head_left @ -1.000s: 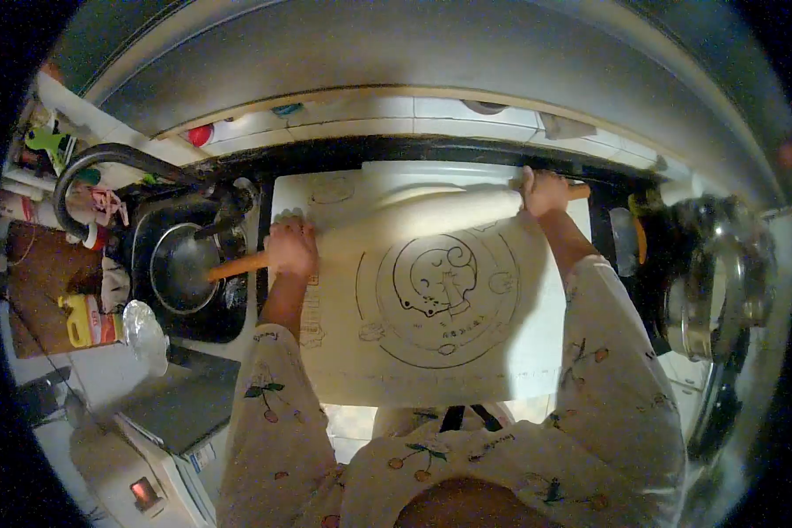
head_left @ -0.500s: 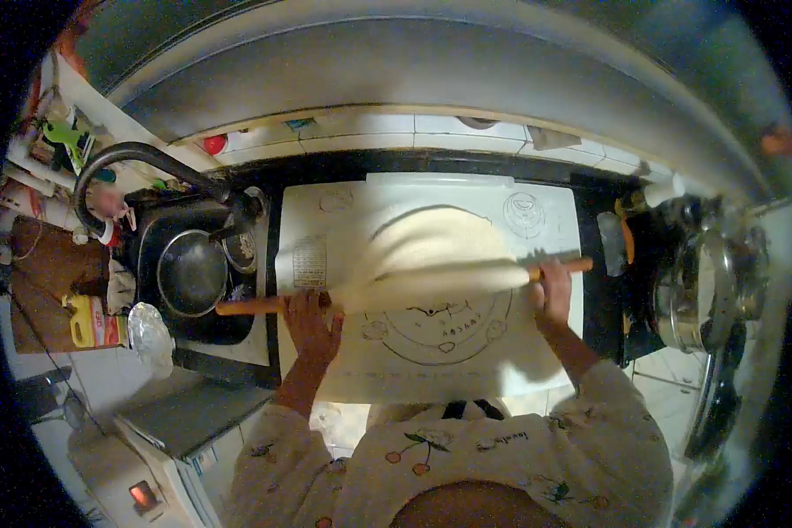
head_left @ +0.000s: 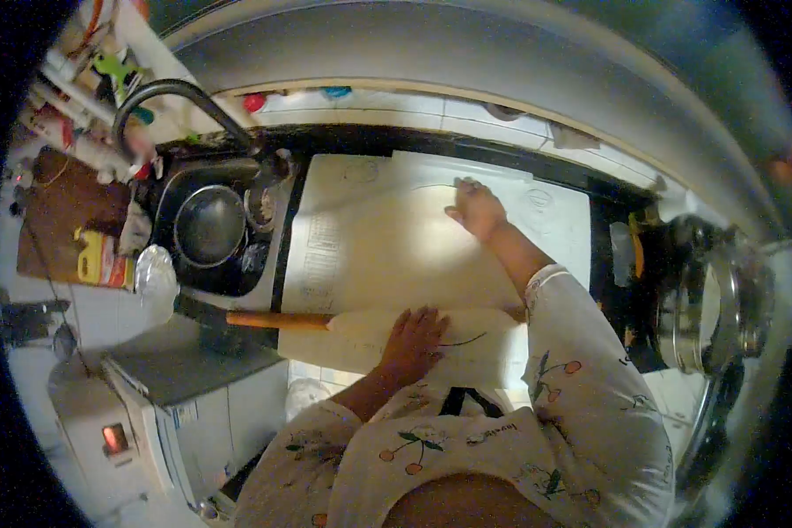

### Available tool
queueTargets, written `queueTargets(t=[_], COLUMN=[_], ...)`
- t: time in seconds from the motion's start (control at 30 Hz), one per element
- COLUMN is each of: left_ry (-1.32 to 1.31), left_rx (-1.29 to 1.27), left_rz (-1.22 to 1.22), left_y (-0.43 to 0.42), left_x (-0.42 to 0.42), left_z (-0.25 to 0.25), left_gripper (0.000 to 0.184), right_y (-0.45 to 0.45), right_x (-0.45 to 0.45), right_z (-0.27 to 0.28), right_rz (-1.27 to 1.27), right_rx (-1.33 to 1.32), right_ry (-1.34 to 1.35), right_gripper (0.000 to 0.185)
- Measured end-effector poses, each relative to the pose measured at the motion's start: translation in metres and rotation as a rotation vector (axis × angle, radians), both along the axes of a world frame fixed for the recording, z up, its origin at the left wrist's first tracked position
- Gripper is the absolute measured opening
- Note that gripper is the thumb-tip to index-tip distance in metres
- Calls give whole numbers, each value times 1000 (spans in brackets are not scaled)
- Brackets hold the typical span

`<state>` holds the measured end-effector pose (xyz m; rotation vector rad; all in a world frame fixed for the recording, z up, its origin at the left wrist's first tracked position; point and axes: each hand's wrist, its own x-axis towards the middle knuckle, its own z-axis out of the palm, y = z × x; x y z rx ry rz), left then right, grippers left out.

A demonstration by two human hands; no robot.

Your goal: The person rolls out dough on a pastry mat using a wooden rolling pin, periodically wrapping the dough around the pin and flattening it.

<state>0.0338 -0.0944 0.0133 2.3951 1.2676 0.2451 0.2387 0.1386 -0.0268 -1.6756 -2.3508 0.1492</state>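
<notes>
A pale sheet of dough [head_left: 370,238] lies spread over the white printed pastry mat [head_left: 312,295]. Along the mat's near side is a wooden rolling pin [head_left: 277,319], its middle wrapped in dough; its left handle sticks out and my right arm partly covers the other end. My left hand [head_left: 416,345] rests on the wrapped pin with fingers spread. At the far edge of the dough is my right hand [head_left: 480,209], palm down, thumb apart from the fingers, touching the sheet; its fingertips are not clear.
To the left a black sink [head_left: 260,255] holds a round pan [head_left: 209,226] under a curved faucet [head_left: 180,88]. A yellow bottle [head_left: 92,257] and a foil-covered item [head_left: 156,280] stand beyond it. Metal pots [head_left: 691,304] sit on the right.
The rolling pin has come toward me, with dough around it. My left hand moved from the handle to its middle; my right hand let go and reached to the far edge.
</notes>
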Motion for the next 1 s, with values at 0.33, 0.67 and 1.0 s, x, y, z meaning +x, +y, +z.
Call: queueTargets(t=[0.33, 0.67, 1.0], left_ry=[268, 176, -156], left_rx=[-24, -161, -23], left_rz=[142, 60, -53], left_y=[-57, -90, -35], left_x=[22, 1, -8], left_z=[-19, -48, -67], left_gripper=[47, 40, 34], right_y=[20, 22, 80], right_x=[21, 70, 216], right_z=[-1, -8, -119], right_rz=[166, 24, -128], right_rx=[-81, -38, -138], right_ry=[303, 405, 302], right_gripper=[33, 18, 36])
